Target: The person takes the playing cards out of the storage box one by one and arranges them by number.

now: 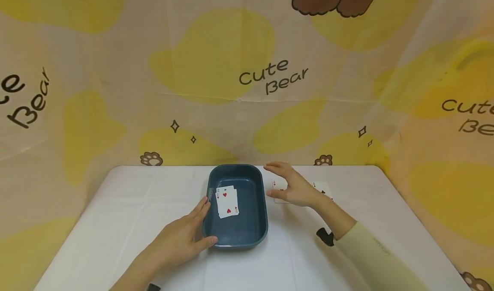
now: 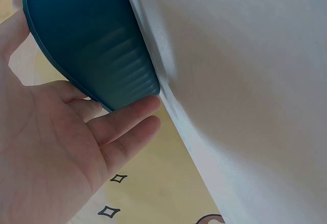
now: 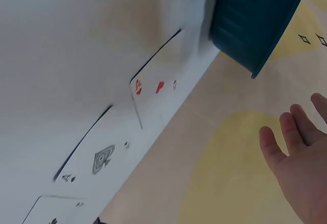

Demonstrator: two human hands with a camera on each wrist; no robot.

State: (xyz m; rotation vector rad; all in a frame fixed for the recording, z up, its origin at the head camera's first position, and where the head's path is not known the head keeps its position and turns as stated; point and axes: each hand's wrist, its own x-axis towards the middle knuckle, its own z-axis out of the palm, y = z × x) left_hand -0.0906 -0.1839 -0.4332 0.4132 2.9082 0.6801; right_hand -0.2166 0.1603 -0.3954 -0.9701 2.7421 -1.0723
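A dark blue rectangular basin (image 1: 251,229) stands on the white table. Inside it lies a small stack of playing cards (image 1: 227,203), the two of hearts on top. My left hand (image 1: 177,239) rests against the basin's left side, with straight fingers along the wall and the thumb at the near rim. Right of the basin my right hand (image 1: 295,187) hovers empty, fingers spread, partly covering the cards beneath it. Those cards include a red ace (image 3: 160,87), an ace of spades (image 3: 102,157) and a third card (image 3: 56,211) cut off by the frame.
The white tabletop (image 1: 108,226) ends at a patterned cloth backdrop (image 1: 216,55) with yellow patches and lettering. The cards on the right lie in a row near the table's far edge. A black strap piece (image 1: 325,237) hangs by the right wrist.
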